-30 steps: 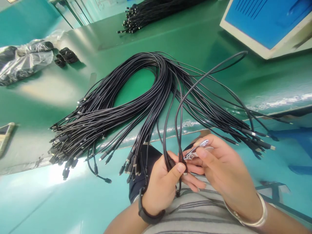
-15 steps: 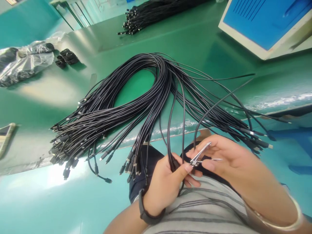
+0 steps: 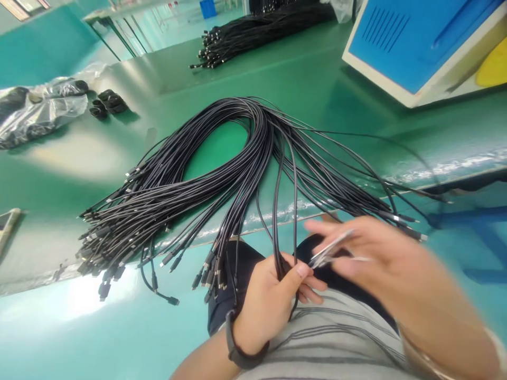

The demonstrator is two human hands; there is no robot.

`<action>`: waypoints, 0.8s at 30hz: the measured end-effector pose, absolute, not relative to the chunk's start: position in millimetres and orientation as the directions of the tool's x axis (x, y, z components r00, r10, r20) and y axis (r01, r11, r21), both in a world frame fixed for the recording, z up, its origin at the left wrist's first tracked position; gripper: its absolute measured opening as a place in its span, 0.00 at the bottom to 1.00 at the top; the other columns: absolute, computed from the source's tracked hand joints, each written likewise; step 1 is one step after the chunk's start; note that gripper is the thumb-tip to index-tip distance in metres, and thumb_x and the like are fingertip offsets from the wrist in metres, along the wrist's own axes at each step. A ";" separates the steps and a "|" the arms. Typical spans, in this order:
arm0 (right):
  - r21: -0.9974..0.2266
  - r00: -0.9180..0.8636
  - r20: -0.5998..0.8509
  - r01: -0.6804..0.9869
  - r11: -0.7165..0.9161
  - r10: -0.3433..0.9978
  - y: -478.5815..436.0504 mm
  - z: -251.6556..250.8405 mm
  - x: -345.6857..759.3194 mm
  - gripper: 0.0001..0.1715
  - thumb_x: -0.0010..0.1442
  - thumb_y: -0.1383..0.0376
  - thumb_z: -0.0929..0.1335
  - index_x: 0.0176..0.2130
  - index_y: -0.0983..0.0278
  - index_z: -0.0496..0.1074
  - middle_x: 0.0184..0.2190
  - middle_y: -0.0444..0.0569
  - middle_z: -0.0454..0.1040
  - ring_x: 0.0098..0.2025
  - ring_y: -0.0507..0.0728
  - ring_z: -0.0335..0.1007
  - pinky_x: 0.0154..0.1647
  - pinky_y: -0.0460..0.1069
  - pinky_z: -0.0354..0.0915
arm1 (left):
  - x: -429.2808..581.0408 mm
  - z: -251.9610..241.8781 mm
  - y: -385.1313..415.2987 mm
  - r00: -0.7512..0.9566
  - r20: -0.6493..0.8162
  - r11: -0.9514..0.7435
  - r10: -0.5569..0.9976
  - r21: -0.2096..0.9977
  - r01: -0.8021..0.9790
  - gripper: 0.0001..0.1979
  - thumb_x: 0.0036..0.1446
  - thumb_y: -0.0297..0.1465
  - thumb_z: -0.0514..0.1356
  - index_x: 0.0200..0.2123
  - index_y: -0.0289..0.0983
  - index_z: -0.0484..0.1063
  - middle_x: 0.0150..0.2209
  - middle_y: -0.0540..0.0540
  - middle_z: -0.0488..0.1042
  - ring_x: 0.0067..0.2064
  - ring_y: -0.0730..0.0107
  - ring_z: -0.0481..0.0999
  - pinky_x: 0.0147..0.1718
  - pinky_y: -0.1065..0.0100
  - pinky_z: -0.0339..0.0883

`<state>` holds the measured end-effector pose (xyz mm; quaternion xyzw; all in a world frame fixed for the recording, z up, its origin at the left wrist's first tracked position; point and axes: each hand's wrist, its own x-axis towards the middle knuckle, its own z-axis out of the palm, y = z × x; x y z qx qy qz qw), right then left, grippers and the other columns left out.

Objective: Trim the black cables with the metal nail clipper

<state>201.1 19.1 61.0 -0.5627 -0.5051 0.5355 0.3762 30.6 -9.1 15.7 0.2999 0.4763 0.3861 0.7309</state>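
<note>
Our left hand [image 3: 265, 301], with a black wristband [image 3: 237, 345], is clenched around a few thin black cables [image 3: 283, 232] that rise out of the fist. Our right hand [image 3: 380, 264], blurred, pinches a slim steel clipper [image 3: 328, 250], its exact kind hidden by the blur. Those cables belong to a large looped bundle of black plug-tipped cables [image 3: 253, 153] lying on the glossy green counter [image 3: 317, 68], straight ahead of us and just past its near edge. The bundle's long axis runs away from us to the loop, while its plug ends fan out left and right, many hanging over that edge. Our left hand is the nearer and touches the strands. Toward the far edge lies a second black cable bundle [image 3: 261, 34]; at the far left, a clear plastic bag [image 3: 39, 111] holds dark coiled cables.
</note>
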 end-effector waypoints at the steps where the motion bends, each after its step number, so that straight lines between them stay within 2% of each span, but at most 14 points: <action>1: -0.956 -0.249 -0.295 0.078 -0.284 0.923 18.2 57.5 190.4 0.12 0.53 0.56 0.74 0.35 0.59 0.73 0.30 0.46 0.76 0.25 0.55 0.72 0.26 0.50 0.71 | 30.7 16.1 -9.0 0.263 -0.452 0.514 0.852 0.817 -0.262 0.15 0.60 0.41 0.62 0.32 0.34 0.71 0.28 0.41 0.82 0.25 0.68 0.79 0.25 0.72 0.66; 3: -0.917 -0.400 -0.357 -0.023 -0.399 0.844 21.3 50.7 177.6 0.09 0.57 0.58 0.71 0.36 0.60 0.71 0.27 0.44 0.74 0.20 0.52 0.68 0.22 0.49 0.69 | 29.6 15.3 -9.2 0.298 -0.435 0.509 0.850 0.823 -0.250 0.16 0.61 0.41 0.60 0.36 0.32 0.74 0.30 0.40 0.82 0.26 0.67 0.79 0.26 0.70 0.67; 4: -0.914 -0.405 -0.356 -0.039 -0.405 0.842 24.8 48.6 175.4 0.09 0.58 0.58 0.71 0.36 0.60 0.70 0.27 0.44 0.74 0.21 0.51 0.69 0.22 0.48 0.69 | 28.6 13.9 -9.5 0.311 -0.435 0.516 0.845 0.815 -0.264 0.16 0.61 0.42 0.59 0.37 0.32 0.74 0.31 0.40 0.82 0.27 0.66 0.80 0.26 0.70 0.67; 8: -0.984 -0.124 -0.175 0.053 -0.170 0.977 45.3 51.6 182.8 0.08 0.56 0.60 0.73 0.34 0.61 0.72 0.33 0.47 0.78 0.35 0.55 0.76 0.37 0.49 0.72 | 25.6 4.1 -11.0 0.337 -0.474 0.576 0.813 0.737 -0.353 0.16 0.61 0.40 0.61 0.36 0.31 0.75 0.34 0.36 0.83 0.32 0.62 0.82 0.31 0.67 0.71; 10: -0.994 -0.007 -0.101 0.049 -0.100 0.995 56.2 56.1 187.7 0.10 0.57 0.58 0.73 0.34 0.60 0.72 0.34 0.46 0.78 0.38 0.56 0.76 0.42 0.50 0.71 | 25.3 -0.1 -10.7 0.373 -0.474 0.596 0.797 0.718 -0.360 0.15 0.60 0.39 0.61 0.38 0.30 0.75 0.37 0.34 0.83 0.35 0.61 0.83 0.34 0.67 0.71; 13: -0.997 0.059 -0.065 0.028 -0.066 0.996 69.7 60.2 190.7 0.13 0.55 0.54 0.74 0.34 0.59 0.72 0.32 0.45 0.78 0.38 0.57 0.76 0.39 0.51 0.70 | 24.7 -1.4 -8.8 0.421 -0.445 0.591 0.791 0.733 -0.336 0.15 0.60 0.39 0.62 0.40 0.31 0.76 0.40 0.33 0.82 0.38 0.59 0.83 0.37 0.65 0.71; 16: -0.997 0.085 -0.058 0.050 -0.062 0.995 78.8 60.5 188.6 0.13 0.55 0.55 0.74 0.34 0.59 0.73 0.31 0.44 0.77 0.38 0.57 0.76 0.37 0.50 0.70 | 22.5 2.0 -6.6 0.423 -0.446 0.555 0.789 0.812 -0.180 0.16 0.59 0.39 0.62 0.42 0.32 0.78 0.43 0.35 0.82 0.42 0.58 0.82 0.41 0.64 0.71; 19: -0.996 0.072 -0.081 0.023 -0.083 0.994 83.0 58.8 182.3 0.13 0.55 0.56 0.74 0.34 0.60 0.72 0.31 0.45 0.77 0.37 0.56 0.76 0.39 0.51 0.71 | 21.2 5.1 -6.4 0.399 -0.510 0.570 0.762 0.820 -0.041 0.14 0.57 0.38 0.64 0.40 0.33 0.79 0.38 0.39 0.83 0.39 0.61 0.82 0.35 0.68 0.72; 22: -0.994 0.031 -0.075 -0.088 -0.072 0.997 79.2 56.5 175.6 0.12 0.55 0.58 0.75 0.35 0.60 0.72 0.34 0.46 0.77 0.41 0.59 0.77 0.44 0.54 0.72 | 21.9 6.6 -8.0 0.358 -0.548 0.615 0.756 0.782 -0.103 0.12 0.55 0.37 0.66 0.35 0.33 0.77 0.34 0.39 0.83 0.33 0.63 0.82 0.26 0.72 0.69; 24: -0.985 0.108 0.012 -0.170 0.031 0.994 70.6 54.7 173.6 0.07 0.58 0.60 0.73 0.36 0.59 0.73 0.38 0.47 0.77 0.49 0.60 0.75 0.51 0.56 0.70 | 22.1 7.8 -8.9 0.325 -0.519 0.592 0.790 0.784 -0.188 0.11 0.56 0.37 0.65 0.35 0.32 0.76 0.35 0.38 0.83 0.34 0.64 0.82 0.27 0.73 0.70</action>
